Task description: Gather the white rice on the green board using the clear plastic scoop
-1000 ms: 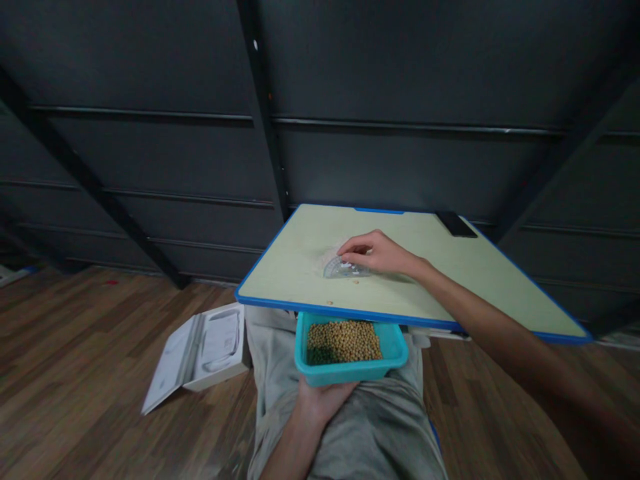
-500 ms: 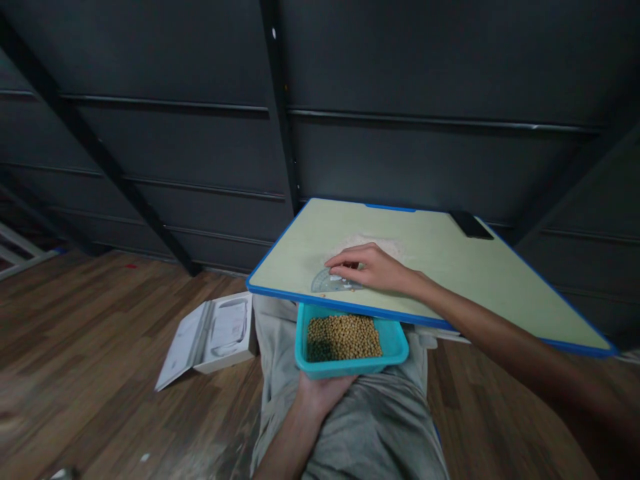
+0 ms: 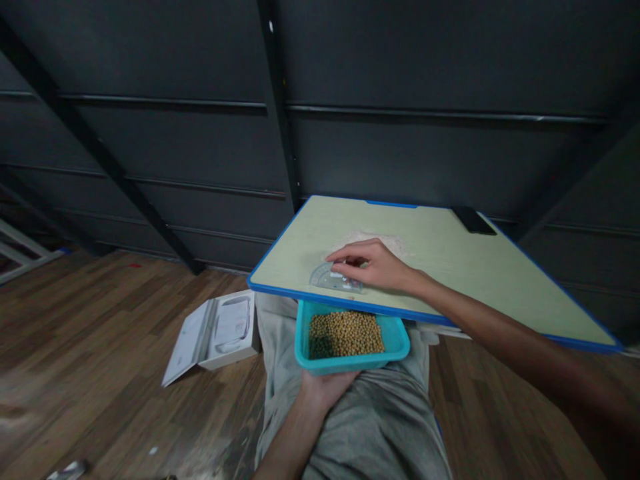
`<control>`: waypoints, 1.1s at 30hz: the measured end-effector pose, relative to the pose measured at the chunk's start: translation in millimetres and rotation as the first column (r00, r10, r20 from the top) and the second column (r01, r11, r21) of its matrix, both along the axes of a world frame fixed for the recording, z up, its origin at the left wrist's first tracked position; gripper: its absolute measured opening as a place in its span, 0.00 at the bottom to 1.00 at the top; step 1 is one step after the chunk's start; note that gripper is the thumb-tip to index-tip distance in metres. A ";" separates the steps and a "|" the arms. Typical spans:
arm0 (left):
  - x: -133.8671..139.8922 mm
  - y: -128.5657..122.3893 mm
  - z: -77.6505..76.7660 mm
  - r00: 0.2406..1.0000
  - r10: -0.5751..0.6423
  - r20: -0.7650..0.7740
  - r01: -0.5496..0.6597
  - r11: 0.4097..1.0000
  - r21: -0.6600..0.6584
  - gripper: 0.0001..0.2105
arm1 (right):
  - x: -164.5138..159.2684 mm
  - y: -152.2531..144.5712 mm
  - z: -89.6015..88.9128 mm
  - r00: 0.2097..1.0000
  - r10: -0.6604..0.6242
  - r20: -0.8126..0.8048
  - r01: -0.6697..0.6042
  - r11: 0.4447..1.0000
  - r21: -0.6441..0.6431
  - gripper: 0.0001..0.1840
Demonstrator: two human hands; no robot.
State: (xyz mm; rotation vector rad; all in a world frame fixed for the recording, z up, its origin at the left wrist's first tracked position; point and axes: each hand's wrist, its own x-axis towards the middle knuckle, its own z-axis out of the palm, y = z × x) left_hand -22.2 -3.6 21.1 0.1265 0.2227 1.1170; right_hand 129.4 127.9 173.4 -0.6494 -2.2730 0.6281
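My right hand (image 3: 375, 265) rests on the pale tabletop (image 3: 450, 267), its fingers closed on a clear half-round protractor (image 3: 325, 277) that lies near the front edge. A small white piece shows by the fingertips; what else is under the fingers is hidden. Below the edge, a turquoise plastic basin (image 3: 397, 340) sits over my lap, holding a heap of tan, round beans (image 3: 353, 333) like soybeans. Beneath its near wall, my left hand (image 3: 323, 389) grips the basin from below, with most of its fingers hidden.
Pale powder or crumbs (image 3: 395, 245) lie on the tabletop behind my right hand. A black phone (image 3: 473, 221) is at the back right corner. An opened white box (image 3: 233, 330) stands on the wooden floor (image 3: 115, 347) at left. The dark panelled wall (image 3: 425, 153) rises behind the table.
The protractor has shifted slightly under my right hand, and the bits by its straight side look different. My left hand keeps the basin in place. The view has moved a little.
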 end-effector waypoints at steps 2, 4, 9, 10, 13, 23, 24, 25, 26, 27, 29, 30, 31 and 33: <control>0.5 1.1 -1.8 1.000 0.001 -0.001 -0.001 1.000 -0.007 0.22 | 1.3 1.8 -0.6 1.000 -0.005 0.001 0.005 1.000 0.009 0.14; 0.6 2.2 -4.1 1.000 -0.002 0.013 0.002 1.000 -0.023 0.22 | 2.4 2.4 -1.0 0.999 0.023 0.029 -0.024 1.000 0.019 0.14; 0.3 3.7 -7.1 0.999 -0.001 0.048 0.003 0.999 -0.041 0.22 | 2.4 -0.5 0.7 0.993 0.082 0.088 -0.085 0.996 0.029 0.14; 0.4 3.8 -7.1 0.999 0.000 0.049 0.002 0.999 -0.043 0.22 | 2.3 -0.5 1.0 0.993 0.081 0.081 -0.084 0.996 0.034 0.15; 0.7 4.1 -7.7 0.999 -0.006 0.051 0.007 0.999 -0.031 0.23 | 3.4 3.0 0.7 0.996 0.048 0.078 -0.053 0.997 0.064 0.15; -3.9 7.5 -22.6 0.996 -0.050 0.072 0.046 0.997 0.055 0.21 | 36.4 40.3 9.3 0.970 -0.213 0.118 0.189 0.965 0.182 0.13; -4.4 7.6 -23.0 0.996 -0.056 0.075 0.052 0.997 0.057 0.21 | 41.6 44.4 10.3 0.962 -0.253 0.102 0.230 0.954 0.194 0.12; -4.8 7.6 -23.4 0.995 -0.062 0.077 0.057 0.997 0.059 0.21 | 46.6 48.2 11.0 0.952 -0.293 0.088 0.270 0.940 0.207 0.12; -5.2 7.7 -24.0 0.995 -0.065 0.078 0.060 0.996 0.060 0.21 | 51.2 51.7 11.3 0.940 -0.332 0.081 0.308 0.926 0.220 0.12; -5.7 7.7 -24.9 0.995 -0.064 0.078 0.059 0.996 0.060 0.21 | 55.2 54.8 11.3 0.927 -0.367 0.083 0.340 0.912 0.231 0.12; -6.7 7.8 -27.4 0.995 -0.057 0.083 0.053 0.997 0.055 0.21 | 61.3 59.5 11.1 0.896 -0.429 0.112 0.394 0.887 0.242 0.13; -7.3 7.9 -29.0 0.995 -0.053 0.089 0.049 0.998 0.047 0.21 | 63.3 61.1 11.1 0.880 -0.457 0.134 0.417 0.876 0.243 0.13; -7.8 8.1 -30.4 0.994 -0.051 0.095 0.047 0.998 0.035 0.21 | 64.8 62.3 11.2 0.861 -0.483 0.156 0.440 0.864 0.245 0.13; -8.6 8.6 -32.5 0.994 -0.040 0.103 0.040 0.999 -0.001 0.21 | 66.5 63.6 12.3 0.824 -0.533 0.195 0.482 0.839 0.253 0.13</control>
